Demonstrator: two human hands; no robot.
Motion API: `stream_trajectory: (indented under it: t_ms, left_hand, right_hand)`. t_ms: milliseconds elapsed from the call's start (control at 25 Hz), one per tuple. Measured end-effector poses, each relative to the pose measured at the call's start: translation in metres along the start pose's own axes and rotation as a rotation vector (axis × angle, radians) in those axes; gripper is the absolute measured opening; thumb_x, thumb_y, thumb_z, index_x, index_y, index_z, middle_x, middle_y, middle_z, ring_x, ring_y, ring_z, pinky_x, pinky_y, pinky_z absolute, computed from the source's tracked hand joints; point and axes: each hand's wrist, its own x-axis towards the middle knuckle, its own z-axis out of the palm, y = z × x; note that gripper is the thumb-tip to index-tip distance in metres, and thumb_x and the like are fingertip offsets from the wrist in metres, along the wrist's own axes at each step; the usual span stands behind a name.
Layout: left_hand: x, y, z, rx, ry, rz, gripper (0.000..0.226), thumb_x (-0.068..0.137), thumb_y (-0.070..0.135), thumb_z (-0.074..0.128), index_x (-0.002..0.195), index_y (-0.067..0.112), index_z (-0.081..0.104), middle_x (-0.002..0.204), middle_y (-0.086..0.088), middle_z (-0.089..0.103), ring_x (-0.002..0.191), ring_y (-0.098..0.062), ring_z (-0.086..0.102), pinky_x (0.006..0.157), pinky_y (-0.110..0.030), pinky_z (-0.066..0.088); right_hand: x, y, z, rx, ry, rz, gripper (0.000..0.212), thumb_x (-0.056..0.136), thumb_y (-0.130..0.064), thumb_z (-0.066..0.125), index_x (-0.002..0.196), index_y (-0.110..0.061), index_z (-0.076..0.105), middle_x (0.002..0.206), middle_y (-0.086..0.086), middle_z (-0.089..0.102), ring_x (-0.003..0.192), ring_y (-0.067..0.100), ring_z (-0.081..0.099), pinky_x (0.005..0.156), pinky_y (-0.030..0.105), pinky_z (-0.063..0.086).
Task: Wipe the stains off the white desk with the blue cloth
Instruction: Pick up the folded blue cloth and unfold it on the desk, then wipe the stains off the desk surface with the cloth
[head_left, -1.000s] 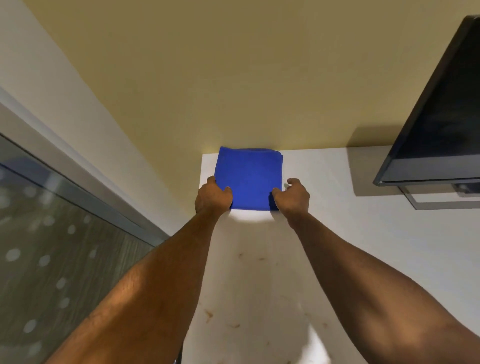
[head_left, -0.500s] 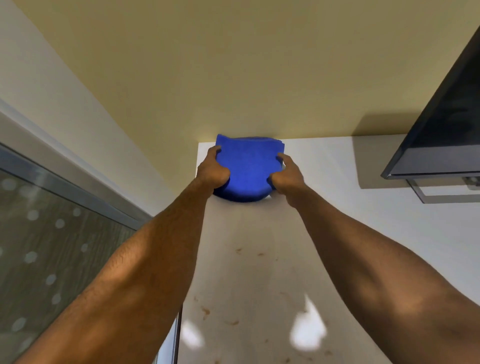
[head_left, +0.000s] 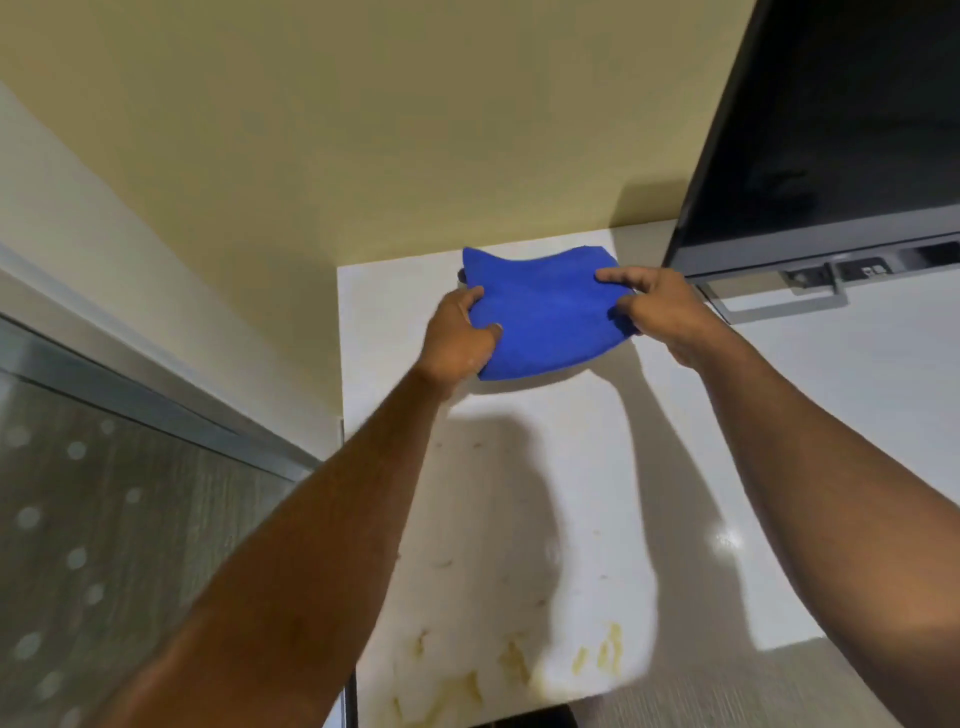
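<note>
The folded blue cloth (head_left: 545, 312) hangs a little above the far left corner of the white desk (head_left: 582, 431), sagging in the middle. My left hand (head_left: 460, 332) grips its left edge and my right hand (head_left: 660, 312) pinches its right edge. Small brown stains (head_left: 475, 445) dot the desk below the cloth. Larger yellowish smears (head_left: 511, 660) lie near the desk's front edge. The cloth's shadow falls on the desk beneath it.
A dark monitor (head_left: 831, 130) on a grey stand (head_left: 779, 301) rises at the right, close to my right hand. A yellow wall (head_left: 363, 130) backs the desk. A glass panel with a metal frame (head_left: 130, 415) runs along the left.
Both hands have lifted the cloth off the desk's corner and carried it toward me and to the right. The view has dropped, showing yellow smears at the desk's front.
</note>
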Motion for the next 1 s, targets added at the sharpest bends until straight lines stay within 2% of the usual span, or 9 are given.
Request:
stream_trajectory:
  t_ms: [160,280,360,440,560,640,800,880,1000]
  left_hand:
    - [-0.063,-0.037,0.06,0.145,-0.169,0.054,0.062,0.084,0.011,0.065,0.141,0.006,0.042,0.146,-0.013,0.043,0.134,-0.026,0.045,0.111,-0.031,0.034]
    - [-0.099,-0.067,0.073,0.384,-0.244,0.047,0.045,0.09,0.015,0.051,0.135,0.016,0.048,0.137,-0.009,0.052,0.125,-0.03,0.052,0.096,-0.031,0.042]
    - [-0.113,-0.087,0.06,0.643,-0.145,0.242,0.043,0.089,0.008,0.045,0.131,0.009,0.053,0.13,-0.016,0.059,0.116,-0.036,0.058,0.093,-0.037,0.046]
    - [-0.109,-0.109,0.027,0.931,0.005,0.412,0.043,0.093,0.013,0.035,0.13,0.004,0.054,0.125,-0.021,0.062,0.107,-0.037,0.062,0.09,-0.038,0.05]
    - [-0.086,-0.139,-0.035,1.141,0.148,0.357,0.053,0.1,0.028,0.015,0.137,0.007,0.047,0.141,-0.02,0.052,0.122,-0.034,0.054,0.096,-0.041,0.047]
    - [-0.067,-0.161,-0.072,1.103,0.023,0.235,0.051,0.103,0.033,0.021,0.15,0.016,0.03,0.161,-0.011,0.024,0.146,-0.03,0.027,0.114,-0.049,0.03]
    - [-0.035,-0.191,-0.101,1.067,-0.097,0.174,0.057,0.102,0.046,0.018,0.154,0.025,0.006,0.165,0.001,-0.006,0.152,-0.025,-0.001,0.117,-0.054,0.015]
    - [-0.025,-0.193,-0.097,0.927,-0.029,0.159,0.059,0.102,0.047,0.016,0.154,0.023,0.002,0.164,0.0,-0.011,0.151,-0.025,-0.006,0.119,-0.052,0.012]
    - [-0.022,-0.19,-0.084,0.724,0.081,0.108,0.061,0.101,0.05,0.018,0.154,0.024,0.004,0.164,-0.001,-0.011,0.151,-0.026,-0.007,0.121,-0.048,0.008]
  right_hand:
    - [-0.065,0.074,-0.025,-0.022,0.037,0.075,0.054,0.078,0.006,0.048,0.11,-0.034,0.068,0.123,-0.002,0.06,0.1,0.015,0.059,0.07,0.016,0.047]
    - [-0.102,0.123,-0.019,-0.147,0.028,0.231,0.051,0.078,0.006,0.048,0.111,-0.026,0.068,0.13,0.005,0.06,0.11,0.025,0.058,0.087,0.03,0.048]
    - [-0.122,0.143,-0.009,-0.471,0.098,0.228,0.044,0.079,-0.002,0.052,0.117,-0.022,0.066,0.136,0.009,0.056,0.117,0.032,0.054,0.095,0.04,0.046]
    - [-0.13,0.147,0.004,-0.726,0.306,0.068,0.039,0.082,-0.015,0.057,0.121,-0.015,0.062,0.137,0.016,0.053,0.117,0.04,0.052,0.093,0.049,0.045]
    - [-0.124,0.141,0.032,-0.659,0.371,-0.184,0.051,0.089,-0.038,0.054,0.13,-0.009,0.051,0.141,0.019,0.049,0.126,0.037,0.047,0.104,0.049,0.039]
    - [-0.112,0.137,0.056,-0.638,0.24,-0.171,0.067,0.088,-0.058,0.048,0.14,-0.018,0.039,0.152,0.011,0.036,0.139,0.033,0.032,0.112,0.055,0.027]
    - [-0.08,0.142,0.094,-0.751,0.136,-0.009,0.095,0.067,-0.093,0.025,0.146,-0.043,0.011,0.162,0.0,0.005,0.147,0.035,0.0,0.11,0.067,-0.003]
    - [-0.069,0.148,0.102,-0.817,0.152,0.009,0.097,0.062,-0.097,0.016,0.145,-0.049,0.002,0.162,0.002,-0.003,0.146,0.038,-0.007,0.108,0.069,-0.005]
    - [-0.064,0.156,0.096,-0.897,0.165,-0.031,0.076,0.079,-0.083,0.009,0.145,-0.048,0.001,0.162,0.001,-0.002,0.146,0.036,-0.003,0.11,0.066,0.0]
